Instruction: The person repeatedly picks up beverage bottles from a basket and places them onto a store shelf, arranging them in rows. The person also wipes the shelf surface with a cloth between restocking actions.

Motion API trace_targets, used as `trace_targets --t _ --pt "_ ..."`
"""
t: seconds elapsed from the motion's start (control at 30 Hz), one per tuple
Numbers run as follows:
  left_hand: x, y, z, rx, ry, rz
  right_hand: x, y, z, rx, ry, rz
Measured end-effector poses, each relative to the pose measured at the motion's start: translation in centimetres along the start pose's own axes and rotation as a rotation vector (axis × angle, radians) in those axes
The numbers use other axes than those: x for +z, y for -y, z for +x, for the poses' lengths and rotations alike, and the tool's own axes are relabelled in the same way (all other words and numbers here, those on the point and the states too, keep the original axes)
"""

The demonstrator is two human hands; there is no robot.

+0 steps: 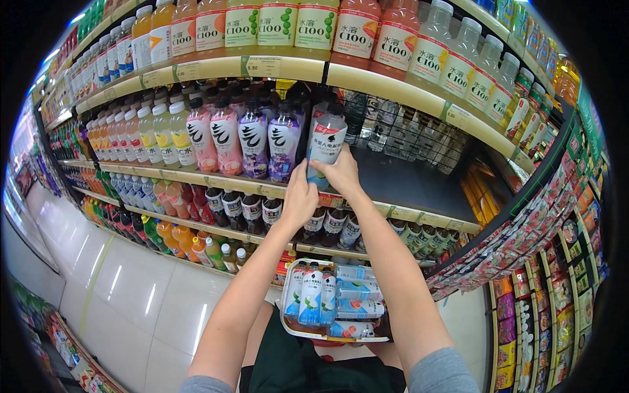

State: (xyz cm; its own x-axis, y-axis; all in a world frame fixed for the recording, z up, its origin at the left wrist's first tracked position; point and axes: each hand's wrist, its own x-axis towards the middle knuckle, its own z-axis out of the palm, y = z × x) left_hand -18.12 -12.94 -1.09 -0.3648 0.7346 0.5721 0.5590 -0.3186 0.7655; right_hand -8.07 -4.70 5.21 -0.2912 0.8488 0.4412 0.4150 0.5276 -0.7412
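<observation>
On the middle shelf, a clear drink bottle with a white, blue and red label stands close beside purple-labelled bottles. My right hand grips it low on its right side, the thumb across the front. Against its lower left side are the fingers of my left hand, near the shelf's front edge. A similar bottle shows partly behind it, mostly hidden. Below my arms sits a white-rimmed basket holding blue-and-white bottles; some stand upright at left, others lie on their sides at right.
A dark shelf board backed by wire mesh lies right of my hands. Juice bottles line the shelf above, dark-drink bottles the one below. Hanging snack packets flank the right side. Pale floor tiles lie lower left.
</observation>
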Motion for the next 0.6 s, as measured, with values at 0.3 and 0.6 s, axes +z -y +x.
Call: trace_targets --t 0.3,0.6 --pt "2.5 2.8 7.5 -0.492 0.082 -0.53 1.4 -0.4 1.0 -0.093 -0.079 -0.088" --pt "2.4 -0.4 7.6 -0.604 0.079 -0.561 1.2 -1.8 2.8 0.025 -0.008 -0.073"
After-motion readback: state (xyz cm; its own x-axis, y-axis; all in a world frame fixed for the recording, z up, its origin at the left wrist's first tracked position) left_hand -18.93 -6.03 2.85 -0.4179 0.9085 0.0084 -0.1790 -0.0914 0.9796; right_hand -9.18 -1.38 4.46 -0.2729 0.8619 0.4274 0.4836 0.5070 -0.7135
